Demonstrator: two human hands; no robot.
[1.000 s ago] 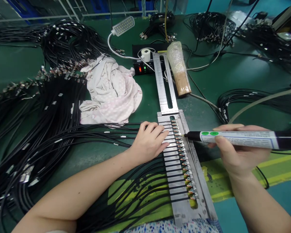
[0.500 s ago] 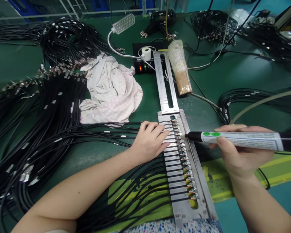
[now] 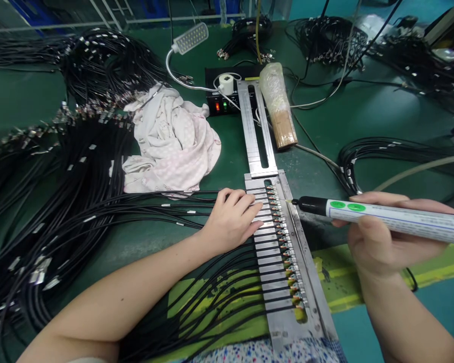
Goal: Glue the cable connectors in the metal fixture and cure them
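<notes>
My right hand is closed around a white marker pen with a black front end and a pale tip pointing left. The tip hovers at the right side of a metal cable jig, near the upper connectors; whether it touches cannot be told. Across the jig run black cables in a row of slots, their small metal connectors and coloured wire ends lined up on the right. My left hand lies over the upper cables on the jig's left edge, fingers stretched out and slightly bent, palm down.
Large bundles of black cables cover the left side. Behind the left hand lies a crumpled cloth. A lamp, a black power box and a wrapped block stand at the back. More cable coils lie right.
My right hand and the marker pen have shifted right, and the tip sits slightly farther up the connector row. My left hand stays on the cables.
</notes>
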